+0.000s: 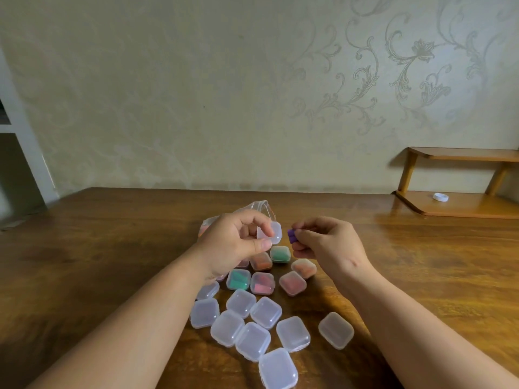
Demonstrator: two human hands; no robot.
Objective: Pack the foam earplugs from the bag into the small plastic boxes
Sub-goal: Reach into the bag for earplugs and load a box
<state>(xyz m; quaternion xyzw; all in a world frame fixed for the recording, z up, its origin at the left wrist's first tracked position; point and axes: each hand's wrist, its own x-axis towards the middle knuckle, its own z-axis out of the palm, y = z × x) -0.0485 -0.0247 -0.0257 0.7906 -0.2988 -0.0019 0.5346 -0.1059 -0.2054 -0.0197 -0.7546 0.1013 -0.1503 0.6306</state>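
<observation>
Purple earplugs (291, 236) lengthwise toward clear box (276, 233)

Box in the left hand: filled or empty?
Empty. The box held by the left hand looks clear, no colour inside; the purple earplugs are outside it, pinched by the right hand.

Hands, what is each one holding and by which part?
Left hand pinches a clear box by its edges; right hand pinches purple earplugs by one end.

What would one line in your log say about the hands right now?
left hand: holds small clear box | right hand: pinches purple earplugs beside it | filled boxes: on table | empty boxes: nearer
</observation>
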